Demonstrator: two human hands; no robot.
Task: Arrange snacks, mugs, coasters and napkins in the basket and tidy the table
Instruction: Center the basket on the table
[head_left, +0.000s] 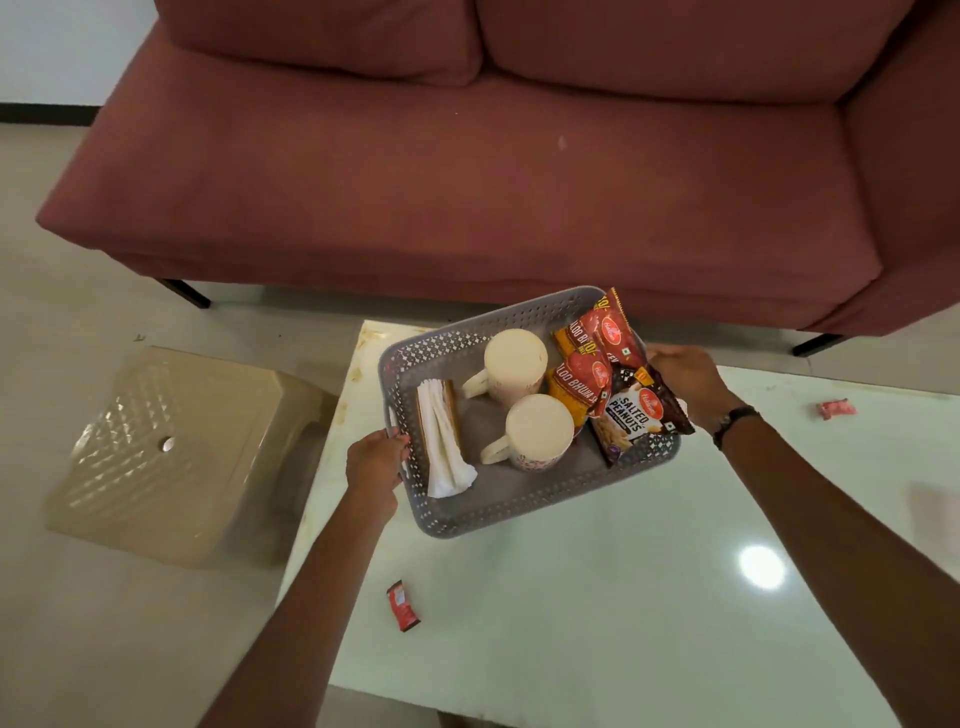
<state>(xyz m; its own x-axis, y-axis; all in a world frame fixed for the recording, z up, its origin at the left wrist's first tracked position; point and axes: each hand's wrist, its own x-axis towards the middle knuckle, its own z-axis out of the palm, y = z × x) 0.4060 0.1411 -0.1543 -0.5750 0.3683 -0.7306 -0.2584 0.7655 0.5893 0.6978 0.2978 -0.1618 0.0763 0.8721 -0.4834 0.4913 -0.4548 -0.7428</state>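
Note:
A grey perforated basket (519, 506) sits at the far left of the white table (597, 597). Inside it stand two cream mugs (514, 364) (537, 431), with white napkins (444, 447) and brown coasters (451, 410) along its left side. Several snack packets (631, 410) lean at its right end. My left hand (376, 460) grips the basket's left handle. My right hand (685, 379) holds the basket's right end, behind the snack packets.
A small red wrapper (402, 605) lies on the table near its left edge, another red wrapper (836, 409) at the right. A beige plastic stool (171, 452) stands left of the table. A red sofa (467, 182) runs behind it.

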